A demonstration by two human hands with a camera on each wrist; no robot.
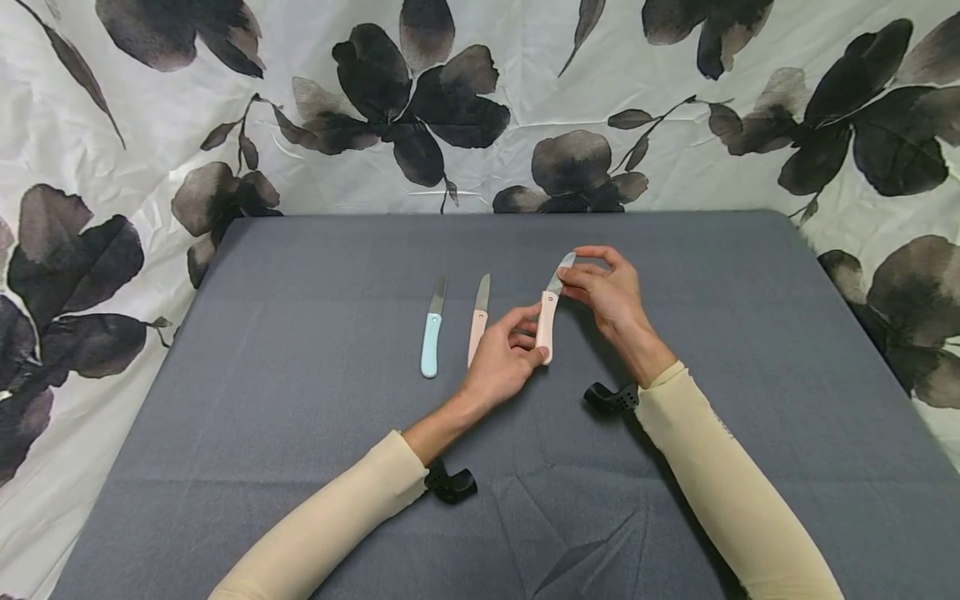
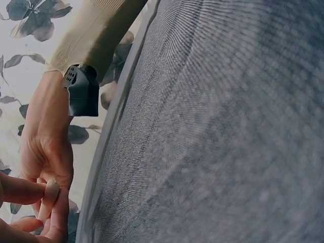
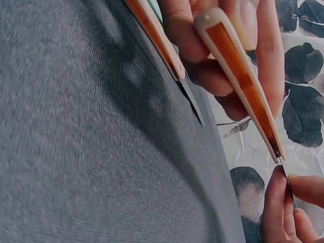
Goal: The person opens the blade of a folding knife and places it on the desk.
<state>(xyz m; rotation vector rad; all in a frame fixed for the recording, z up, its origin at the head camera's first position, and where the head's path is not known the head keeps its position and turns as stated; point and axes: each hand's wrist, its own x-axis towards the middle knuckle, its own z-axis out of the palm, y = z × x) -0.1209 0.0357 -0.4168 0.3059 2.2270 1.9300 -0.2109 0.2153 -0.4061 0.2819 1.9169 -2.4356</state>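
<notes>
A folding knife with a pale pink handle (image 1: 547, 327) is held above the table between both hands, its blade open and angled up to the right. My left hand (image 1: 501, 360) pinches the handle near its butt end. The blade (image 1: 556, 284) is pinched near its tip by the fingers of my right hand (image 1: 611, 296). From the right wrist view, the slot along the handle (image 3: 245, 86) shows orange inside. Left of my hands lie a second pink knife (image 1: 478, 325), its handle partly hidden by my left hand, and a light blue knife (image 1: 431, 343). Both have their blades out, pointing away.
Grey cloth covers the table (image 1: 300, 417), with creases near the front. Behind it hangs a white curtain (image 1: 540, 100) printed with dark flowers. Each wrist carries a black camera mount, one at the left wrist (image 1: 452, 483) and one at the right wrist (image 1: 609, 398).
</notes>
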